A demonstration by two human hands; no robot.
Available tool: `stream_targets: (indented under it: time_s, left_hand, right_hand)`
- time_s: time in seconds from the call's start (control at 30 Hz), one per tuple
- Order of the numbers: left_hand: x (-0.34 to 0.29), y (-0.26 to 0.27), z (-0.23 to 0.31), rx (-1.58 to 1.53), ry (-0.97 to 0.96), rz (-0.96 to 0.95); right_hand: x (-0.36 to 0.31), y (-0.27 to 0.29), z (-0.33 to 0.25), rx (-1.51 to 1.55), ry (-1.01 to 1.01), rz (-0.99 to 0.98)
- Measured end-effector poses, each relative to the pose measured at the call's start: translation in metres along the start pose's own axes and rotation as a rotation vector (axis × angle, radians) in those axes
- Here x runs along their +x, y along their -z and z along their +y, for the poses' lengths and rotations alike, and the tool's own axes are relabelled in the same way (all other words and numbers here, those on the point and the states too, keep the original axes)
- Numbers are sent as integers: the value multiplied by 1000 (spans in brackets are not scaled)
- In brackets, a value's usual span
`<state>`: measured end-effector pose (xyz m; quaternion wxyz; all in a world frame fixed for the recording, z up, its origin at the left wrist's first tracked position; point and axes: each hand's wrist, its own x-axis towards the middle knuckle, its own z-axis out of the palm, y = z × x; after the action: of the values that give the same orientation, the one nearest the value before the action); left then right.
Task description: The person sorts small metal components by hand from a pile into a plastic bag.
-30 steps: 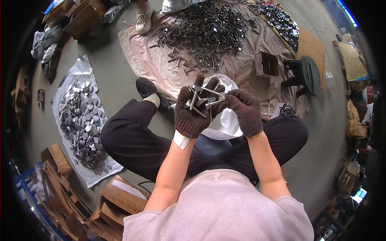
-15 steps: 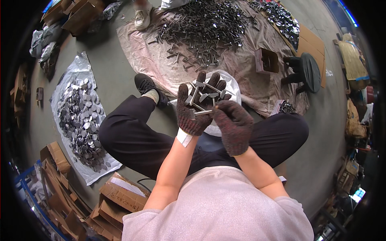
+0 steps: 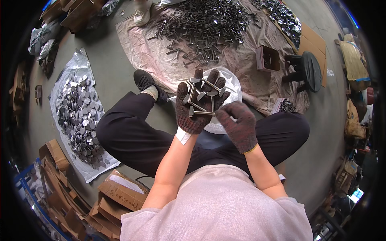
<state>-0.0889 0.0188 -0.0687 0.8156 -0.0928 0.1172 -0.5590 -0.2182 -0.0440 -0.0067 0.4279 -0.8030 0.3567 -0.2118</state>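
The right hand's (image 3: 240, 124) fingertips are hard to make out: thumb and fingers are bent toward one another at the tail of the lowest T-head bolt (image 3: 203, 113), and I can't tell whether they have hold of it or only touch it. That bolt lies across the heel of the left hand (image 3: 205, 103), which is turned palm up, fingers spread wide, with several more bolts lying crossed over palm and fingers; they overlap, so I can't count them surely. The hands partly hide a white sack (image 3: 232, 86) behind them. At the top edge another person is cut off, little more than a pale shoe (image 3: 141, 17) showing.

Bare grey floor (image 3: 108, 60) runs between the creased cloth (image 3: 140, 48) ahead and the plastic sheet (image 3: 90, 173) at left. On the right, a dark round stool (image 3: 311, 72) and a small open carton (image 3: 261, 58) crowd the cloth's edge.

Both gloves are coarse dark knit flecked with red, the right cuff edged in yellow. The bolts have straight shanks and blocky grey heads, like those in the big heap (image 3: 205, 24) on the cloth. Flat, dull-silver metal discs (image 3: 80, 120) are piled on the plastic; torn brown cardboard boxes (image 3: 120, 195) lean nearby.
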Motion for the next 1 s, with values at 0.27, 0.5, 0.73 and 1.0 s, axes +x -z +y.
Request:
stream_targets:
  time_s: [0.27,0.5,0.73,1.0]
  left_hand:
    - [-2,1,1,16,-14,-24]
    - [-7,0,1,7,44,23]
    - [-12,-1,-5,59,97,73]
    - [-14,-1,-7,-12,166,61]
  right_hand:
    - [-1,-4,-2,180,-247,-275]
    - [15,3,1,-152,149,129]
    - [36,-3,-11,-350,540,54]
    - [46,1,1,-278,427,127]
